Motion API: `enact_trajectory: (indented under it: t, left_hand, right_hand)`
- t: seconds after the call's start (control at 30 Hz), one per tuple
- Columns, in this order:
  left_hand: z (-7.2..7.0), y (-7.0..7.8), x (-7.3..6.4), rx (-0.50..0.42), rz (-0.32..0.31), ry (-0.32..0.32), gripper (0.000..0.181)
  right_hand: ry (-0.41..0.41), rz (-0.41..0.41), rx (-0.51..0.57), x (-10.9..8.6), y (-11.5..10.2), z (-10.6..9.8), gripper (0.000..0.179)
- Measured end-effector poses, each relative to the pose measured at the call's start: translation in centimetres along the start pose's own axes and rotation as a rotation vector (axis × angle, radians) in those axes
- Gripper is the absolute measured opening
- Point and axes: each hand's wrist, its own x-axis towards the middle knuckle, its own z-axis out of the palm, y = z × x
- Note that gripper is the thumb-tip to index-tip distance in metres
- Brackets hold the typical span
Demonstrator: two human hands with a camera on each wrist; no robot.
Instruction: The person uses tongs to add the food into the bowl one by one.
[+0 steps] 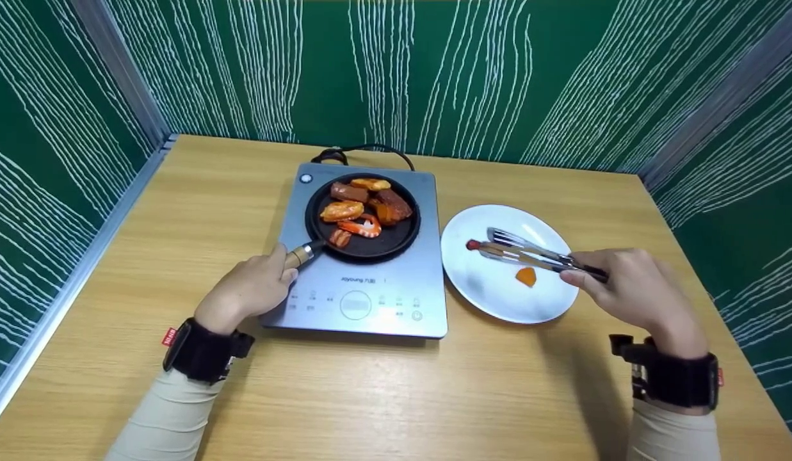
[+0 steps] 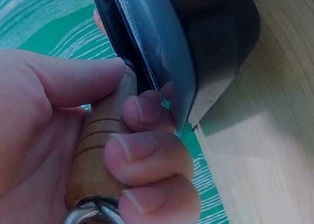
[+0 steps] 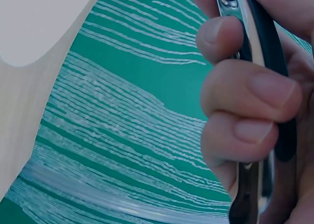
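Note:
My left hand point(image 1: 253, 283) grips the wooden handle point(image 2: 100, 158) of a small black frying pan point(image 1: 388, 247), thumb along one side and fingers curled round the other. In the pan lie an orange shrimp point(image 1: 362, 226), a glazed chicken wing point(image 1: 342, 211) and several brown meat pieces. My right hand point(image 1: 639, 291) holds metal tongs point(image 1: 529, 248) with dark grips, its fingers wrapped round them in the right wrist view. The tong tips are over a white plate point(image 1: 482, 291), with a small red piece point(image 1: 473, 244) at their end. An orange chunk point(image 1: 527, 276) lies on the plate below the tongs.
The pan stands on a silver induction cooker point(image 1: 396, 298) with a touch panel at its front. A black cable point(image 1: 376, 147) loops behind it. The wooden table point(image 1: 370, 397) is bordered by green walls point(image 1: 325, 77) with white streaks.

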Motion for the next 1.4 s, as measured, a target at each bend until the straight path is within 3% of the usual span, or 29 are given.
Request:
enact_trajectory:
  t: [0.17,0.53,0.93,1.17,1.4]
  left_hand:
    - [0.0,0.0,0.0,0.001,0.005,0.005,0.023]
    - [0.1,0.2,0.1,0.041,0.007,-0.007,0.033]
    - [0.2,0.1,0.2,0.031,-0.006,-0.008,0.029]
    - [0.1,0.0,0.2,0.012,-0.007,-0.011,0.032]
    - [-0.1,-0.1,0.0,-0.003,-0.006,-0.015,0.028]
  right_hand:
    - [0.052,-0.064,0.010,1.4,-1.7,0.5,0.018]
    - [0.083,-0.118,0.057,4.9,-5.4,2.0,0.015]
    - [0.181,-0.119,-0.035,7.7,-10.2,5.6,0.027]
    - [0.162,-0.128,-0.085,8.2,-11.9,7.4,0.029]
    - [0.114,-0.130,-0.088,8.4,-12.7,7.9,0.027]
